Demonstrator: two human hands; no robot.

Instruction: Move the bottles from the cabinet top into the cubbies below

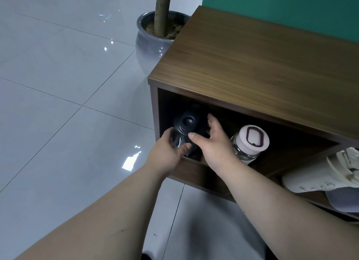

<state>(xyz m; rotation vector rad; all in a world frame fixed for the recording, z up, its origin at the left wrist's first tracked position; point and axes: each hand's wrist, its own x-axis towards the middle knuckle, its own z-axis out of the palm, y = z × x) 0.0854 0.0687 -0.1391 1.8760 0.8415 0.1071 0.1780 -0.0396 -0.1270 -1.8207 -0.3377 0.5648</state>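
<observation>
Walnut-veneer wooden cabinet [252, 65] — visible top bare of bottles; task judged near its end.
Clear bottle with white lid [250, 143]: stowed in the cabinet's left cubby.
Black plastic bottle with domed cap [187, 123]: at the cubby mouth, left hand [169, 149] and right hand [211, 141] wrapped round it — not yet released

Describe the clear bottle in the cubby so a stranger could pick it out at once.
Start at the wooden cabinet and look into its leftmost cubby. Two bottles stand there: the clear bottle is the right one, untouched. Its pale round lid with a dark oval ring sets it apart from the black bottle both hands hold.
</observation>
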